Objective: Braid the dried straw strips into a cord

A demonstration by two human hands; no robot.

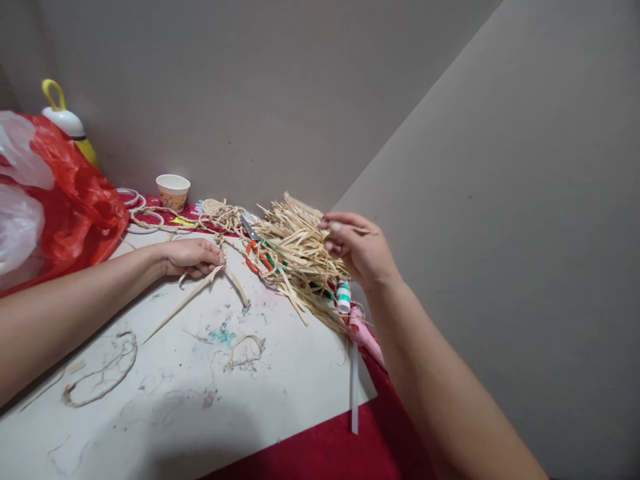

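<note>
Straw cord (225, 252), twisted, pale, sits at the far L part of the white tabletop (295, 373), w/ two loose tails (187, 300) splayed out below it. Prob. v. light, dry & a bit stiff; flat fibres look apt to split or fray if bent hard, not esp. slippery. Best hold, I'd say: pinch right where twist meets tails, so turns don't undo; tails themselves are thin, so hold nr the root, not the tips.

Left hand (193, 257) has it there: grip narrow, thumb & fingertips closed on the cord at the fork. Forearm comes in low from L edge, close over the tabletop, wrist approx. straight, fingers curled, knuckles facing up/out.

Right hand (357, 247) is up above the R side of the straw pile (295, 250), well apart from the left. Grip also narrow: thumb vs. index, pinching a thin straw strip (367, 231), one end poking out past the hand; how far it runs on the other side is hard to tell vs. pile behind. Other fingers bent in loosely. Forearm slants up from bottom R, wrist slightly bent.

Nearby: scissors (251, 233) w/ orange handle at pile's L edge, small white-green bottle (343, 298) just below R hand, pink glue gun (367, 340) at tabletop's R edge, clear stick (355, 393) pointing out from it.
</note>
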